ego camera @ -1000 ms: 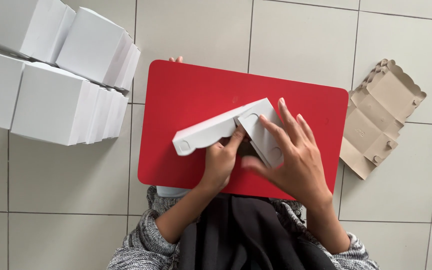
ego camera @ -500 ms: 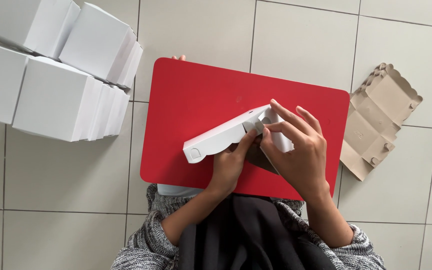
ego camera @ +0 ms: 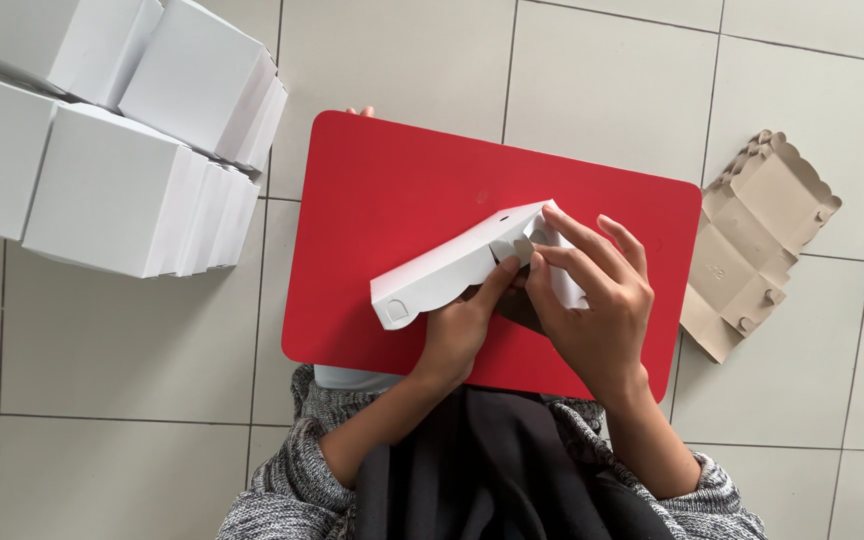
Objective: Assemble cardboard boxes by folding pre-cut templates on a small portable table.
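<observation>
White cardboard box blank (ego camera: 452,272) is mid-fold over the red board (ego camera: 382,200). The left hand (ego camera: 462,330) grips its scalloped edge from below; the right hand (ego camera: 587,300) pinches the end flap with fingers curled over it. Tucking that flap squarely seems the next need. Finished white boxes (ego camera: 112,150) sit left, a brown blank (ego camera: 752,240) right.

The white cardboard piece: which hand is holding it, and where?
Both: left hand under the white cardboard box, right hand pinching its right-end flap.

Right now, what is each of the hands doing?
Left hand: closed on the white cardboard box.
Right hand: fingers pressing the same box's end, holding it.
</observation>
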